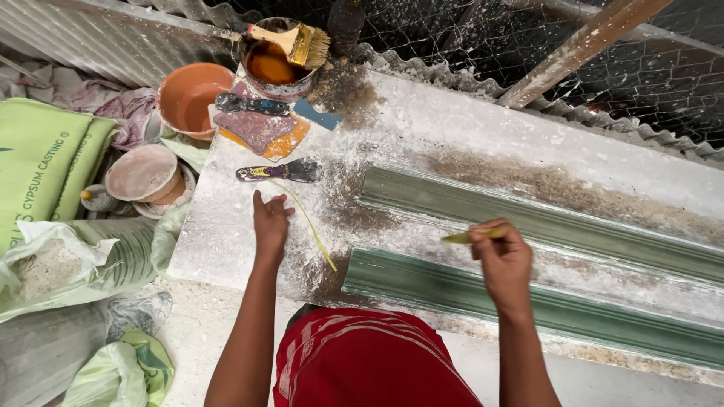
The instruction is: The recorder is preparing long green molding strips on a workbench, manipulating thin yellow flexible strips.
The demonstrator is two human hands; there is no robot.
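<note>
Green moulded cornice strips: the near one (528, 301) lies along the front edge of the white dusty counter (467, 120), the far one (543, 222) runs beside it farther back, both angled down to the right, with a powdery white band between them. Right hand (504, 260) is closed around a small yellow-green stick tool (471, 237), the tip sticking out to the left, held over the gap between the two strips. Left hand (269, 222) rests flat on the counter, fingers loosely spread, gripping nothing. A thin yellow-green strand (313, 230) curves from just beside the left hand's fingers toward the near strip's left end. Just above the left hand lies a plaster-caked scraper with dark blade and purple-yellow handle (279, 172). Farther back: a second dirty putty knife (253, 103) lying on an orange and pink smeared pad (268, 134), and a blue flat piece (317, 115). At the counter's back corner is a round tin of brown liquid (273, 66) with a wooden-handled bristle brush (294, 41) laid across its rim. Off the counter to the left: orange plastic bowl (192, 98), plaster-crusted round tub (143, 175), green printed sack (41, 162). Red striped garment (362, 358) on the person at the bottom.
</note>
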